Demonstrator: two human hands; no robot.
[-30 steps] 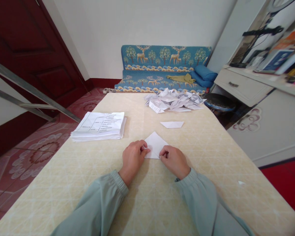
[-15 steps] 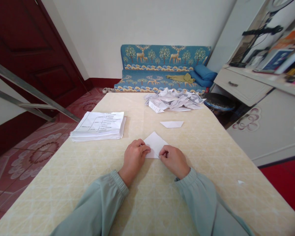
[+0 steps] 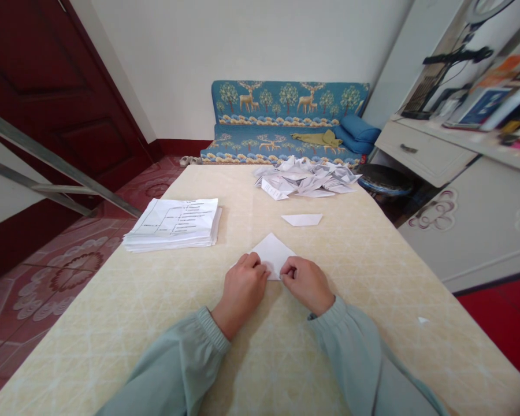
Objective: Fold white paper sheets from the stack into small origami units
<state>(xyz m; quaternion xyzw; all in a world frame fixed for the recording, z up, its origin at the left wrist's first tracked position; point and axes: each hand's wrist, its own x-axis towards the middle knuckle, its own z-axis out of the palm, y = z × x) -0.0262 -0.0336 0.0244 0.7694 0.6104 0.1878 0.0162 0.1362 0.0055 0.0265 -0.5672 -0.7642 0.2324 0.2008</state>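
Observation:
A white sheet folded into a triangle lies on the yellowish patterned table, its tip pointing away from me. My left hand presses on the triangle's near left part, fingers curled over the paper. My right hand pinches the near right corner of the same folded paper. The two hands sit close together along its near edge. Both sleeves are pale green.
A stack of printed sheets lies to the left. A small folded paper piece rests beyond the triangle, and a heap of folded papers sits at the far end. A white cabinet stands to the right, a blue sofa behind.
My left hand has slid to the right along the paper's near edge, closer to my right hand. The right hand has stayed in place.

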